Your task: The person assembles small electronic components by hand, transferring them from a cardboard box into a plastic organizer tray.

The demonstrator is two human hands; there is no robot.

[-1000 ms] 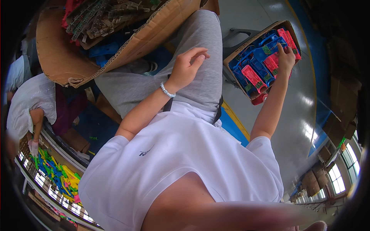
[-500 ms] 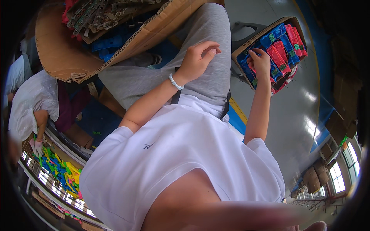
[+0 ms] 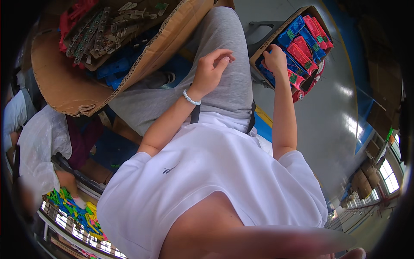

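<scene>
My left hand (image 3: 210,71), a pale beaded bracelet on its wrist, hovers over my grey-trousered thigh. Its fingers bend loosely, thumb apart, and nothing shows in it. My right hand (image 3: 276,60) is closed at the near left side of a cardboard box (image 3: 320,9); its fingertips are mostly hidden, so what they hold cannot be made out. Blue plastic housings (image 3: 288,33) and pink-red plastic housings (image 3: 300,52) with small green circuit boards and thin wires lie in rows in that box. A pink housing with a green board (image 3: 295,79) lies just right of my right wrist.
At upper left, a large open carton (image 3: 64,93) holds strips of circuit boards (image 3: 92,36) and blue plastic parts (image 3: 116,71). A dark grey stool or chair part (image 3: 261,36) adjoins the box. A co-worker's sleeve (image 3: 43,146) is at left, above colourful plastic pieces (image 3: 77,216).
My right hand has moved to the box's left side and its fingers have closed more. A pink housing now shows beside the wrist. My left hand keeps its pose while the view shifts slightly.
</scene>
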